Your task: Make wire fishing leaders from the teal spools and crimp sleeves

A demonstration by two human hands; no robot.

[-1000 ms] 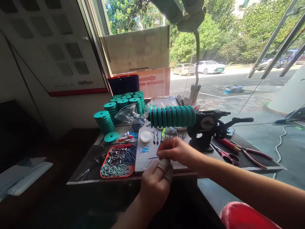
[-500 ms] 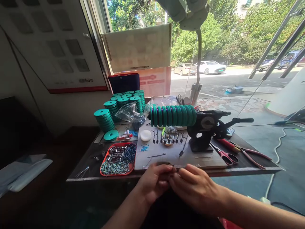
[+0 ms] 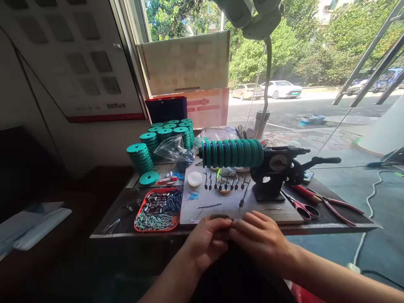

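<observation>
My left hand [image 3: 211, 240] is closed, thumb against fingers, just in front of the table's front edge. Beside it my right hand [image 3: 260, 235] is closed too, its fingertips meeting those of the left. A tiny dark piece shows between the fingertips, too small to name. Beyond the hands lies a pale board [image 3: 189, 214] with a row of small dark pieces [image 3: 226, 187], one longer dark piece [image 3: 241, 203] and a thin metal tool [image 3: 209, 205]. Behind these, green spools [image 3: 232, 153] sit on the shaft of a black hand-cranked device [image 3: 268, 187].
On the left, a red tray [image 3: 179, 210] holds small metal parts. Stacked green spools [image 3: 136, 155] and a plastic bag [image 3: 170, 148] stand behind it. Scissors [image 3: 304, 210] and red-handled pliers [image 3: 339, 206] lie at the right. A lamp arm [image 3: 267, 75] rises at the back.
The whole view has shifted slightly, so things appear a little further right. My right hand's fingers have moved slightly at the fingertips; both hands stay together.
</observation>
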